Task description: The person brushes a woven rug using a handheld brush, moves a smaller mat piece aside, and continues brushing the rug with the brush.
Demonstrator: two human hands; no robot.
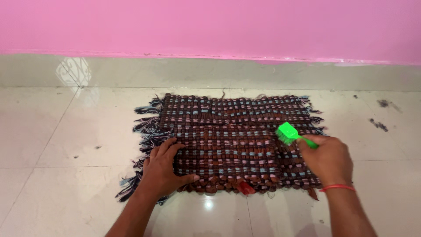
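Brown, pink and blue woven rag mat lies flat on pale glossy floor tiles, long axis left to right. Left hand pressed flat on its near-left part, fingers spread, gripping nothing. Right hand clenched around bright green plastic brush, bristles down on mat's right part, head pointing up-left from fist.

Light: bright, even, from overhead
Glare: lamp spot and window reflection on glossy floor
Focus: sharp, shadows faint
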